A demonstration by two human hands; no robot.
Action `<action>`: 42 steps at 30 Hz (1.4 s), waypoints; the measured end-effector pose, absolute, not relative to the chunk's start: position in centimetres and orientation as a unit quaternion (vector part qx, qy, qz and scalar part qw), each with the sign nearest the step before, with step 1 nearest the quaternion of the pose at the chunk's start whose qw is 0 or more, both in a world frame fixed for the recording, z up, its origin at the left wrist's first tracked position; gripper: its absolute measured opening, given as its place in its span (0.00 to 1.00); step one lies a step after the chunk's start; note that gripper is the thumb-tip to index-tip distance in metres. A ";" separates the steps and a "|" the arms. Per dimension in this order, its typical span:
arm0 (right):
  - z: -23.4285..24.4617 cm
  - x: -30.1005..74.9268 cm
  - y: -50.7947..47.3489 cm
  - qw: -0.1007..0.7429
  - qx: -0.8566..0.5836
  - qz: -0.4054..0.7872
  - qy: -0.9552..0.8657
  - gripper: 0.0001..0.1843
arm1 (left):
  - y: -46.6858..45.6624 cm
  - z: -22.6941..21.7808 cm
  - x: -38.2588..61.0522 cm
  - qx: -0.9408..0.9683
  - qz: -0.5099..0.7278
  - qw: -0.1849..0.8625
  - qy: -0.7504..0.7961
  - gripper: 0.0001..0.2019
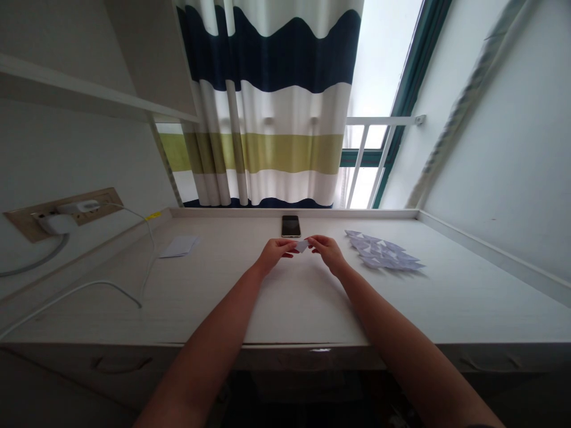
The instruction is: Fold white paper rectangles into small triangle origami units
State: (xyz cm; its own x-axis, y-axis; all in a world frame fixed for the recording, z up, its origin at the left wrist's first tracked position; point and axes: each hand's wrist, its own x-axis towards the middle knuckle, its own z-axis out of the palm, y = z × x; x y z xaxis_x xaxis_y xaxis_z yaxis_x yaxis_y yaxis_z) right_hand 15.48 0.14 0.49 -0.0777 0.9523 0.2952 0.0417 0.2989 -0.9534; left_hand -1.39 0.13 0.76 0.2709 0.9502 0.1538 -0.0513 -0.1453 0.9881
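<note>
Over the white surface (pixel 303 303), the left grip (pixel 276 255) and right grip (pixel 329 252) pinch a small paper piece (pixel 302 245) together to hold it steady, near a heap of folded papers (pixel 383 252).

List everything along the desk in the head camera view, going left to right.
wall socket panel → white paper sheets → left hand → small folded paper piece → right hand → pile of paper triangles
</note>
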 end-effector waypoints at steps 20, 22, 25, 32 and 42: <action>0.4 14.6 -0.4 0.531 -0.367 0.412 -0.643 0.14 | 0.0 0.0 -0.8 0.607 0.431 0.582 0.327 0.13; 0.4 14.6 -0.3 0.540 -0.360 0.430 -0.628 0.16 | 0.0 0.0 -0.8 0.608 0.436 0.580 0.323 0.13; 0.4 14.6 -0.3 0.549 -0.354 0.439 -0.617 0.15 | 0.0 0.0 -0.8 0.604 0.449 0.570 0.329 0.12; 0.7 14.5 -0.7 0.532 -0.369 0.426 -0.633 0.15 | -0.2 0.1 -0.8 0.618 0.446 0.557 0.329 0.13; 0.9 14.3 -1.1 0.534 -0.336 0.500 -0.593 0.16 | -0.1 0.3 -0.9 0.636 0.458 0.529 0.326 0.14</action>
